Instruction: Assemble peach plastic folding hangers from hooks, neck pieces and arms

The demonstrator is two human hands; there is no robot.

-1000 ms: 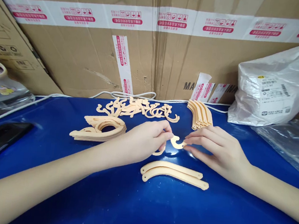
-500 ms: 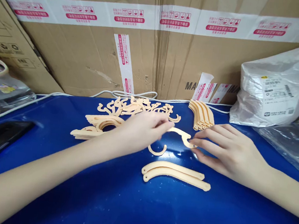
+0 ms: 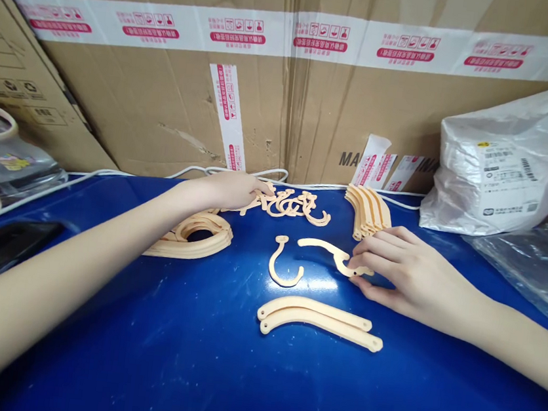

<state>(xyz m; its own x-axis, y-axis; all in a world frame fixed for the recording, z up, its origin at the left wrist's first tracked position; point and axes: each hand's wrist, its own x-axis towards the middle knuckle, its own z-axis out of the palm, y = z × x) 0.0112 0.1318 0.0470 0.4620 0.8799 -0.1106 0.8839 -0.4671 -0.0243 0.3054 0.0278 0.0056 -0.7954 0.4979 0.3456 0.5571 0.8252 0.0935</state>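
Observation:
My left hand (image 3: 237, 190) reaches over the back pile of small cream plastic pieces (image 3: 298, 205), several of them hooks. Its fingers are stretched out at the pile, with their tips partly hidden. Between the thumb and fingers of my right hand (image 3: 405, 273) is a thin, curved cream plastic piece (image 3: 323, 245), its free end pointing left. Just left of that lies a single cream hook (image 3: 274, 265). Nearer to me, two long curved cream hanger arms (image 3: 323, 320) lie side by side on the blue table (image 3: 235, 372).
A stack of cream hanger arms (image 3: 368, 210) stands behind my right hand. More stacked cream pieces (image 3: 203, 243) lie beyond my left forearm. A black phone (image 3: 1, 253) is at left, a white plastic parcel (image 3: 495, 171) at right. Cardboard boxes (image 3: 168, 94) close off the back.
My left hand has left the curved piece and moved back and left to the pile. My right hand still holds that piece, at nearly the same spot.

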